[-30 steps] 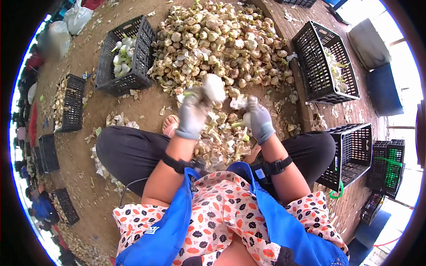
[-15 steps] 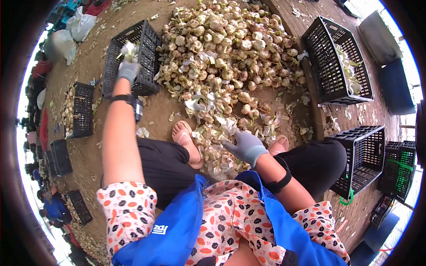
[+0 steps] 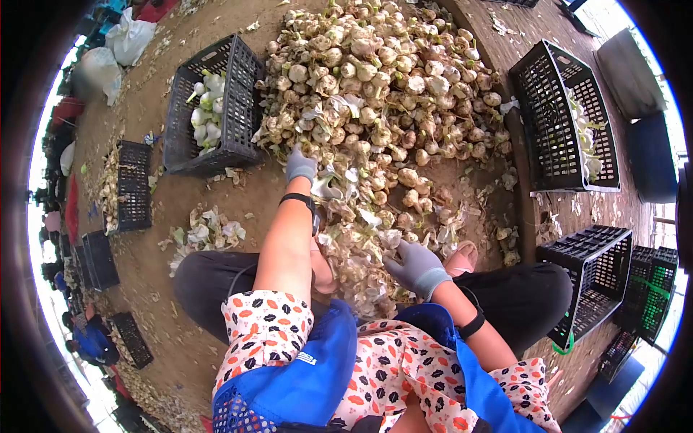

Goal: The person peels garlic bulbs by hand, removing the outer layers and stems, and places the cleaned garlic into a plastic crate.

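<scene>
My left hand [image 3: 301, 166], in a grey glove, reaches to the left edge of a big pile of garlic bulbs [image 3: 375, 72]. Its fingertips meet the bulbs, and whether they grip one cannot be made out. Lower and to the right, my right hand [image 3: 416, 267], gloved too, hovers over loose papery skins [image 3: 361, 278] with its fingers bent; a pale bit shows by the fingertips, too small to name. Left of the pile, a black crate [image 3: 242, 108] holds cleaned white bulbs [image 3: 208, 112] with green stems.
At the upper right stands a black crate [image 3: 538, 115] with pale stems or bulbs inside. Below it lies another black crate [image 3: 570, 267] on its side. More crates [image 3: 133, 187] line the far left. Skins [image 3: 209, 231] are heaped near my left knee. A person [image 3: 94, 339] in blue is at the lower left.
My left hand has left the black crate, where it held a white bulb, and moved right to the pile. My right hand has shifted slightly right and down.
</scene>
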`<state>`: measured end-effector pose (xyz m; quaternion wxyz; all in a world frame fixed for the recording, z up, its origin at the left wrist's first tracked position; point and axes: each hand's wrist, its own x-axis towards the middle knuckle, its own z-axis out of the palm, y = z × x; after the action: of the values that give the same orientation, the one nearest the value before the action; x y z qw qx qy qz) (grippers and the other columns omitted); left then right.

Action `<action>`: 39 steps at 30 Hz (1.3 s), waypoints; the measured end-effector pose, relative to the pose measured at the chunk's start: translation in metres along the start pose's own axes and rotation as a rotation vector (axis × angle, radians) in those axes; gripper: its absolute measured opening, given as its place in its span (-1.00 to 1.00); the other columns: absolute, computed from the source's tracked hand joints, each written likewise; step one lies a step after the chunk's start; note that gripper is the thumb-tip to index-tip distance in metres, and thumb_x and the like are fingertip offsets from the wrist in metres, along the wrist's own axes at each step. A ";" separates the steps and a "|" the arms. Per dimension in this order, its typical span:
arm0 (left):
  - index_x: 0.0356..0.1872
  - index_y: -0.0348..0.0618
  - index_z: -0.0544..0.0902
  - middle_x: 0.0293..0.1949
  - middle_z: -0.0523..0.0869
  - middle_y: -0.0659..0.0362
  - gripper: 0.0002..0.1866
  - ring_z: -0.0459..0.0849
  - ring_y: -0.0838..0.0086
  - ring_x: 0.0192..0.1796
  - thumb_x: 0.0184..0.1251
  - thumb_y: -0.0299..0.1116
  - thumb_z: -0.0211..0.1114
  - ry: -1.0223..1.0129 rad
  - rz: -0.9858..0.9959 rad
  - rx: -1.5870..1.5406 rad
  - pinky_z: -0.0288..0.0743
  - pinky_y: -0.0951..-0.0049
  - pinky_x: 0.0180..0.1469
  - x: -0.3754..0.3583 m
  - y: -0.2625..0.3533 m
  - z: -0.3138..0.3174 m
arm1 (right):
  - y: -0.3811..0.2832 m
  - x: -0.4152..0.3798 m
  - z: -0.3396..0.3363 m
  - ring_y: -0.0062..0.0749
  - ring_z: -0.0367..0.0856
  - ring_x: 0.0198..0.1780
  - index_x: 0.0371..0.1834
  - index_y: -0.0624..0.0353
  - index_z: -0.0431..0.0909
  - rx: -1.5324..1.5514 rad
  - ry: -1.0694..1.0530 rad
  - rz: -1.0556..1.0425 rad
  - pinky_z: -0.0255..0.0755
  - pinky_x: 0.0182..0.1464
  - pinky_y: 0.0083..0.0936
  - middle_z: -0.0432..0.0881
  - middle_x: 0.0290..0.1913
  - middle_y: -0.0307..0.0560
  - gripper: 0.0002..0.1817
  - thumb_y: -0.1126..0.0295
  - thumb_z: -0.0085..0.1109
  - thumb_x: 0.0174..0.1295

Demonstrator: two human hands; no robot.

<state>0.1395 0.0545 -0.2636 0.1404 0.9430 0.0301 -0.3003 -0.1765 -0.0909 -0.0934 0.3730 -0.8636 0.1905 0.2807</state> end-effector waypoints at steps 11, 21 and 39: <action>0.17 -0.04 0.47 -0.05 0.65 -0.03 -0.53 0.66 0.18 -0.09 0.18 -0.35 0.27 0.270 0.243 0.182 0.52 0.23 -0.07 -0.018 0.012 -0.008 | -0.001 -0.007 0.006 0.12 0.57 -0.10 -0.24 0.20 0.57 0.032 -0.069 -0.073 0.42 -0.05 -0.14 0.59 -0.13 0.21 -0.61 0.05 0.05 0.19; -0.07 -0.20 0.56 -0.11 0.65 0.20 -0.81 0.59 0.60 -0.02 0.40 -0.36 0.15 -0.826 0.754 -0.665 0.51 0.49 0.06 -0.157 0.074 -0.104 | 0.000 0.010 -0.006 -0.32 0.63 -0.19 0.34 0.17 0.20 1.284 -0.009 -0.137 0.51 -0.12 -0.53 0.60 -0.04 -0.01 -0.19 -0.29 -0.19 0.29; 0.18 -0.25 0.47 0.03 0.61 0.21 -0.61 0.56 0.61 0.01 0.39 -0.33 0.18 -0.353 0.865 -1.143 0.46 0.59 0.04 -0.308 0.054 -0.047 | -0.008 -0.020 -0.019 -0.11 0.58 -0.05 -0.04 0.17 0.55 -0.005 1.112 -0.665 0.45 0.06 -0.38 0.58 -0.03 -0.01 -0.43 0.34 0.47 -0.23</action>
<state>-0.0785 0.0243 -0.0370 0.7185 0.5879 -0.2158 -0.3026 -0.1809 -0.0977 -0.0663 0.2839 -0.8938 0.0769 -0.3385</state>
